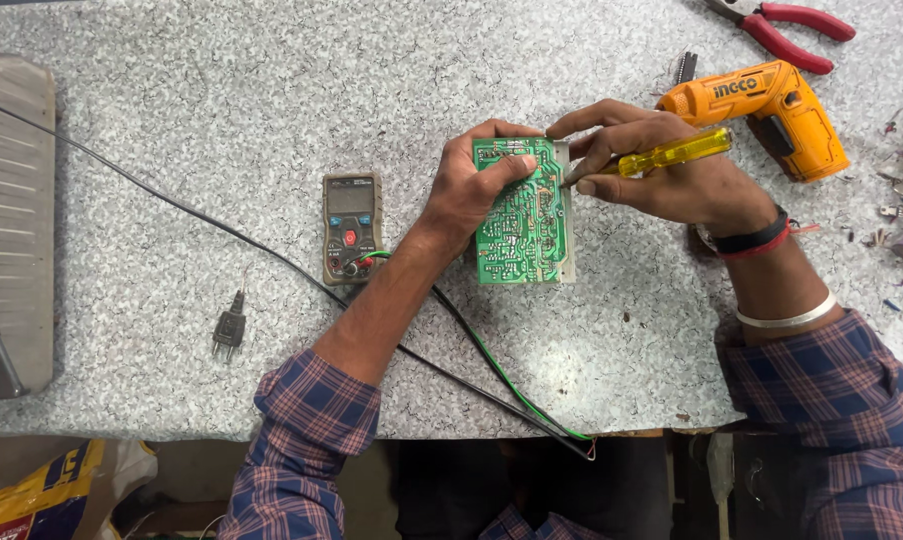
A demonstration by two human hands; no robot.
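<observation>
The fingers (519, 166) of the left hand (468, 190) are closed on the top-left corner of the green circuit board (521, 215), thumb laid across its solder side, fingertips curled over its upper edge; the board lies flat on the speckled grey table (221, 100), solder side up. The right hand (661, 165) is closed around a yellow-handled screwdriver (671, 154), gripped near the shaft end, with the tip meeting the board's right edge near its upper corner, at the metal strip (568, 215) along that side. The index finger of this hand reaches over the board's top right corner. Just left of the board sits a small multimeter (351, 225), display upward, with red and green leads at its lower end. A black cable (171, 202) runs diagonally from far left of the board, passing below the multimeter toward the table's near edge. Right of the board, beyond the right hand, lies an orange cordless screwdriver (771, 110), with red-handled pliers (786, 30) above it. A two-pin plug (229, 328) lies well to the lower left of the board.
</observation>
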